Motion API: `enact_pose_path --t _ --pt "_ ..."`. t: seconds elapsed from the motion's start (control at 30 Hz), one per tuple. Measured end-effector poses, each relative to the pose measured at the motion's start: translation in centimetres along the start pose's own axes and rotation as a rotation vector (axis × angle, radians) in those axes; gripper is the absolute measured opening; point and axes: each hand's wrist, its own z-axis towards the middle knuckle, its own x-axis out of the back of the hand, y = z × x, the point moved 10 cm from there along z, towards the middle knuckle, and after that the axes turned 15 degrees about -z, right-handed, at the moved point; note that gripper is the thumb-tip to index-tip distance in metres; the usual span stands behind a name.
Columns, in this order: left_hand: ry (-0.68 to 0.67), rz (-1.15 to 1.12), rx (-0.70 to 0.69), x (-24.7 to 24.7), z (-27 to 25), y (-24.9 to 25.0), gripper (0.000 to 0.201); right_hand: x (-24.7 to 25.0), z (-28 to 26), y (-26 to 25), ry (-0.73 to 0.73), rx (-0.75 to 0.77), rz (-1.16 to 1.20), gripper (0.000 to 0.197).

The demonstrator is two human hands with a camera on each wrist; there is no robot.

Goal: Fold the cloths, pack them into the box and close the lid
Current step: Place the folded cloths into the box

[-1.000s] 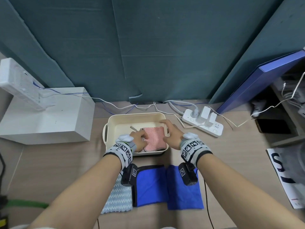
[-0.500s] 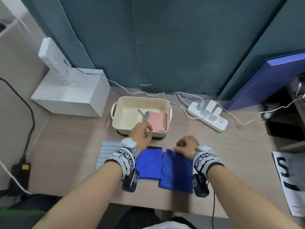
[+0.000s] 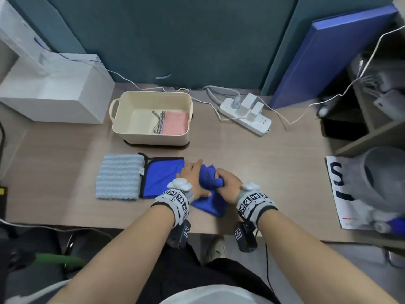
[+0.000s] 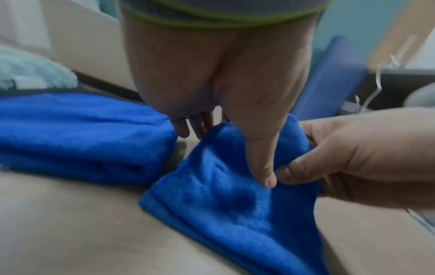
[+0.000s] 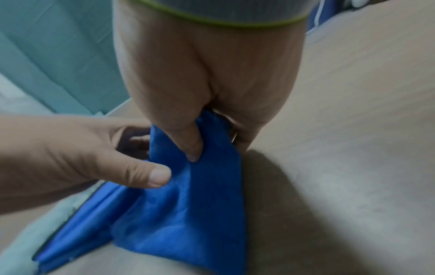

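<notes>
- Teal partition panels back a pale wooden desk (image 3: 274, 163), which carries everything the task needs.
- Toward the far edge of that desk sits the cream box (image 3: 151, 137), open-topped; no lid can be made out for certain, though a dark edge shows under its base.
- Inside the box, against its right wall, lies a folded pink cloth (image 3: 176, 123) with a striped one peeking out beside it.
- Nearer than the box, to its left, a pale blue knitted cloth (image 3: 119, 176) lies folded flat.
- Touching that, directly in front of the box, a blue cloth with black trim (image 3: 161, 175) rests folded.
- Just right of the trimmed cloth, the blue fleece cloth (image 4: 226, 201) is half lifted and bunched, its lower corner on the desk.
- Right hand (image 3: 225, 185) clenches the bunched top of the fleece, thumb pressed into the fabric.
- Left hand (image 3: 191, 181) lies against the same cloth with fingers straight, thumb (image 4: 263, 163) pressing the fleece near the right thumb; no real grasp shows.
- Risk, as I judge it: gathered this way, the fleece may fold crooked or lumpy and sit too high for the box to close.
- Dragging it sideways could also rumple the trimmed cloth beside it.
- A white power strip (image 3: 245, 116) with trailing cables sits right of the box, and a wide sweep could snag them.
</notes>
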Motion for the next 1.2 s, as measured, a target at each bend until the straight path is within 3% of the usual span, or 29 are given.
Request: enact_pose_path --t 0.1,0.23,0.37,0.43,0.5,0.63,0.73,0.87,1.0,1.2 --pt "0.022 -0.349 0.036 -0.2 0.3 -0.5 0.087 1.6 -0.8 -0.6 0.042 0.060 0.136 0.017" --pt "0.029 -0.561 0.064 1.1 -0.3 -0.9 0.037 3.3 -0.7 -2.1 0.027 0.108 0.184 0.041" --pt "0.110 -0.686 0.062 4.1 -1.5 -2.4 0.060 3.7 0.6 -4.1 0.008 0.138 0.173 0.065" --pt "0.164 -0.717 0.056 6.1 -2.8 -3.2 0.048 3.9 1.7 -5.6 0.048 0.132 0.136 0.070" --pt "0.265 -0.729 0.072 8.8 -4.3 -4.7 0.041 3.0 2.9 -8.0 0.046 0.148 0.197 0.065" --pt "0.439 -0.650 0.155 12.8 -5.7 -8.3 0.053 0.1 5.8 -11.3 0.032 0.110 0.310 0.047" --pt "0.502 -0.621 0.146 14.4 -4.9 -11.4 0.036 -1.9 7.5 -12.0 0.026 0.062 0.326 0.041" --pt "0.500 -0.576 0.205 14.1 -2.8 -15.1 0.027 -4.3 10.0 -11.3 0.018 0.000 0.234 0.047" --pt "0.413 -0.557 0.269 12.1 -1.5 -17.0 0.043 -4.9 10.9 -8.9 -0.007 -0.093 0.098 0.067" --pt "0.304 -0.441 0.286 11.6 0.0 -17.7 0.055 -4.3 11.4 -8.0 0.040 -0.149 0.044 0.075"
